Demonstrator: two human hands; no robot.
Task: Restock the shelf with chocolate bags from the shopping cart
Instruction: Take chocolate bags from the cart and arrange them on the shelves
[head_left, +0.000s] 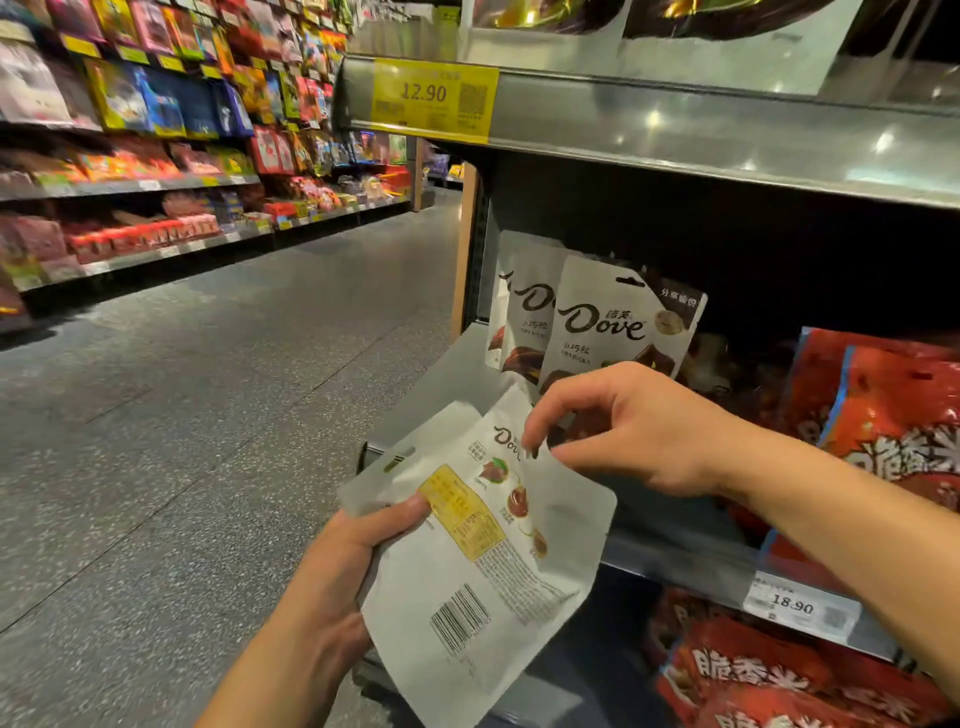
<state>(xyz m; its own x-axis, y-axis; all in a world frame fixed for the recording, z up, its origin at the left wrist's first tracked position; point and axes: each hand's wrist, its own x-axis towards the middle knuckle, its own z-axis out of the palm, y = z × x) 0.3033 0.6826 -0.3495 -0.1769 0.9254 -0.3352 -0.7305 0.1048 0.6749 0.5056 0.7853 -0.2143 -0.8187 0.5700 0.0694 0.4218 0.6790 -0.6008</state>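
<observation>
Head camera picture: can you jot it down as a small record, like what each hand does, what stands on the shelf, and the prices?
left hand: grips the held bag by its left edge
right hand: fingers curled at the bag's top edge; grip unclear
bag side: back facing up, barcode showing
shelf: white standing bags, red bags to their right
prices: yellow tag 12.90 above, white tag 18.90 below

Dove bag (488, 561) — white, back up, tilted | shelved bags (602, 322) — upright on shelf (431, 379)
</observation>
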